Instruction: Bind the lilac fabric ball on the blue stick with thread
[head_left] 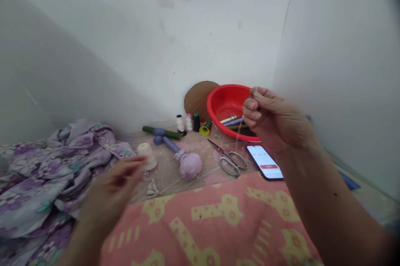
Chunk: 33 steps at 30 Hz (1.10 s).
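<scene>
A fine thread [239, 132] is pinched between the fingertips of the raised right hand [271, 118], just in front of the red basin [223, 101]. Scissors [229, 159] and a phone [265, 161] lie below it. The left hand [114, 189] is blurred, loosely open, beside the floral cloth [53, 166]

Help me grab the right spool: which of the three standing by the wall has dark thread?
The right-hand spool, nearest the red basin. Its thread is dark with a teal top, while the left spool is whitish and the middle spool pink-topped and pale.
</scene>
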Each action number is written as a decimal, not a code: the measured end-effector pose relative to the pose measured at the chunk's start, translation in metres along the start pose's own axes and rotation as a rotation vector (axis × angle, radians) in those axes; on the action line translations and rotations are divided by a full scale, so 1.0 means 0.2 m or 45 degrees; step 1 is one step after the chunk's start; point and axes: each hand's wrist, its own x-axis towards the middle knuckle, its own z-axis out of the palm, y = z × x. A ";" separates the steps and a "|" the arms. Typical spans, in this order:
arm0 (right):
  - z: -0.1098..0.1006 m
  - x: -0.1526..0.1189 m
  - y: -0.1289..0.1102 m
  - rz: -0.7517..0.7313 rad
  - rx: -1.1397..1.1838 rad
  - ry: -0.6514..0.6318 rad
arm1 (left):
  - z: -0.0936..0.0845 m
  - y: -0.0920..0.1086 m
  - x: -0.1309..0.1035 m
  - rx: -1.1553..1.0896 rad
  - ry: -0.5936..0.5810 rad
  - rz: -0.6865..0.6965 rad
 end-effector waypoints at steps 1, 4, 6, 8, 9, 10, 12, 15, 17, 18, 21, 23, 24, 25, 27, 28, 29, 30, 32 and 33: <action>0.01 0.01 -0.02 -0.025 -0.015 0.009 | 0.16 0.03 -0.04 -0.066 -0.151 -0.049; 0.04 0.03 -0.05 -0.064 -0.017 0.040 | 0.56 0.02 -0.13 -0.392 -0.698 -0.486; 0.03 0.04 -0.05 -0.067 0.030 0.048 | 0.72 -0.05 -0.16 -0.634 -0.918 -0.620; 0.00 0.06 -0.05 -0.066 0.081 0.051 | 0.79 -0.11 -0.16 -0.749 -1.126 -0.717; -0.02 0.06 -0.04 -0.066 0.105 0.059 | 0.79 -0.13 -0.16 -0.767 -1.138 -0.713; -0.05 0.07 -0.03 -0.063 0.129 0.077 | 0.78 -0.14 -0.16 -0.762 -1.092 -0.682; -0.12 0.09 -0.01 -0.062 0.175 0.159 | 0.72 -0.16 -0.15 -0.728 -0.899 -0.607; -0.21 0.12 0.02 -0.083 0.230 0.330 | 0.59 -0.16 -0.14 -0.628 -0.665 -0.528; -0.26 0.14 0.04 -0.084 0.269 0.401 | 0.52 -0.17 -0.13 -0.515 -0.596 -0.493; -0.28 0.14 0.05 -0.077 0.288 0.427 | 0.49 -0.18 -0.13 -0.454 -0.581 -0.486; -0.31 0.15 0.08 -0.044 0.340 0.527 | 0.47 -0.20 -0.14 -0.305 -0.548 -0.500; -0.32 0.16 0.09 -0.021 0.351 0.589 | 0.48 -0.21 -0.15 -0.250 -0.511 -0.480; -0.33 0.15 0.09 -0.017 0.342 0.603 | 0.48 -0.21 -0.15 -0.226 -0.516 -0.459; -0.33 0.15 0.09 -0.028 0.321 0.615 | 0.49 -0.20 -0.14 -0.203 -0.562 -0.427; -0.35 0.14 0.07 -0.124 0.244 0.680 | 0.47 -0.19 -0.10 -0.108 -0.707 -0.298; -0.37 0.13 0.06 -0.203 0.184 0.719 | 0.45 -0.17 -0.06 -0.024 -0.771 -0.198; -0.39 0.13 0.03 -0.289 0.111 0.751 | 0.42 -0.16 -0.02 0.105 -0.768 -0.066; -0.41 0.12 0.01 -0.369 0.030 0.772 | 0.39 -0.15 0.04 0.276 -0.706 0.057; -0.45 0.11 -0.04 -0.484 -0.136 0.768 | 0.34 -0.14 0.17 0.665 -0.571 0.225; -0.47 0.10 -0.06 -0.515 -0.211 0.757 | 0.32 -0.15 0.24 0.856 -0.526 0.299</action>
